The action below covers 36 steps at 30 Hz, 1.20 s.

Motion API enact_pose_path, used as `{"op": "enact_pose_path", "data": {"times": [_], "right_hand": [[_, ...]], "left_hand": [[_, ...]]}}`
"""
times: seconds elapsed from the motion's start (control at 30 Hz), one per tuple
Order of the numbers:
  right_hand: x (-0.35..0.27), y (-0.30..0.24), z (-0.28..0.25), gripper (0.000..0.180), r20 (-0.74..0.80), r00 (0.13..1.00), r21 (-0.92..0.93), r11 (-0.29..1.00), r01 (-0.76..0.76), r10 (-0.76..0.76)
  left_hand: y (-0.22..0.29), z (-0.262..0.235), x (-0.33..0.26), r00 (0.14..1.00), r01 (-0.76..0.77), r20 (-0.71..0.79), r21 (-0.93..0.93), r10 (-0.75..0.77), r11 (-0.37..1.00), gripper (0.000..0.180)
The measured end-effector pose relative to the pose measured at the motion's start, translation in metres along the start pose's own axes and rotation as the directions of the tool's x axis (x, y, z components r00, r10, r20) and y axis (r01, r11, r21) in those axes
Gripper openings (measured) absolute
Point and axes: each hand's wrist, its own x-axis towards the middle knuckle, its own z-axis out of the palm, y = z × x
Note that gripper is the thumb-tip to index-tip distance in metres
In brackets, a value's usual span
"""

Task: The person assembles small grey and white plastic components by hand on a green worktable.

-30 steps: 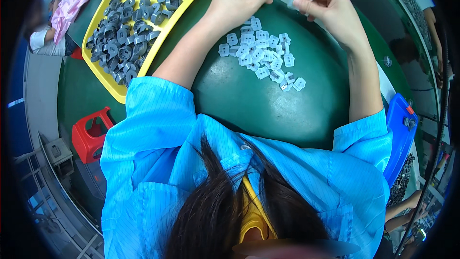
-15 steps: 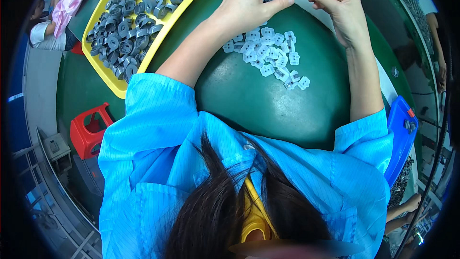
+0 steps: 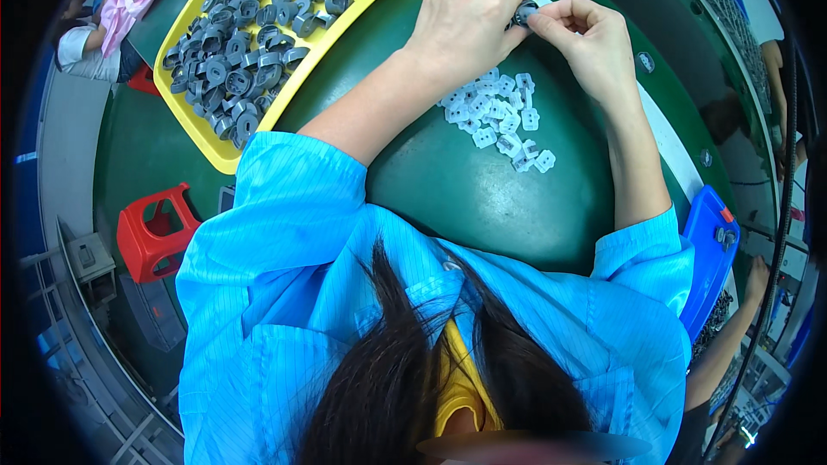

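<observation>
Both my hands meet over the far side of the green table point(image 3: 448, 189). My left hand point(image 3: 465, 17) is curled around a small grey ring-shaped part point(image 3: 522, 13). My right hand point(image 3: 586, 39) pinches the same grey part with thumb and fingertips from the right. Just below my hands lies a loose pile of small white plastic pieces point(image 3: 495, 112). To the left, a yellow tray point(image 3: 215, 151) holds several more grey ring parts point(image 3: 233, 69).
A blue bin point(image 3: 706, 258) sits at the table's right edge with another person's arm point(image 3: 732, 336) beside it. A red stool point(image 3: 155, 232) stands on the floor at left. A person in pink point(image 3: 129, 0) sits at far upper left.
The view has shifted so my hands and the white pile sit lower in the picture. My hands stay together on the grey part, fingers working it.
</observation>
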Motion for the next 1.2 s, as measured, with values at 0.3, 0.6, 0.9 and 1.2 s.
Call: {"op": "enact_pose_path", "data": {"times": [0.3,0.6,0.9,1.2], "right_hand": [[0.003,0.01,-0.007,0.024,0.016,1.0,-0.012,1.0,0.018,-0.018],[0.013,0.028,-0.017,0.02,0.306,0.943,0.482,0.833,-0.273,0.132],[0.007,0.013,-0.026,0.019,0.439,0.886,0.362,0.874,-0.325,0.148],[0.006,0.014,-0.018,0.026,0.263,0.964,0.479,0.861,-0.17,0.044]], "left_hand": [[0.01,-0.015,0.006,0.994,-0.086,0.067,-0.018,0.088,0.996,0.025],[0.012,-0.016,0.008,0.998,-0.052,0.007,-0.212,0.055,0.976,0.029],[-0.012,-0.013,0.007,0.971,-0.15,0.131,-0.326,0.202,0.933,0.029],[-0.009,-0.009,0.008,0.994,0.039,0.11,-0.499,0.019,0.866,0.03]]}}
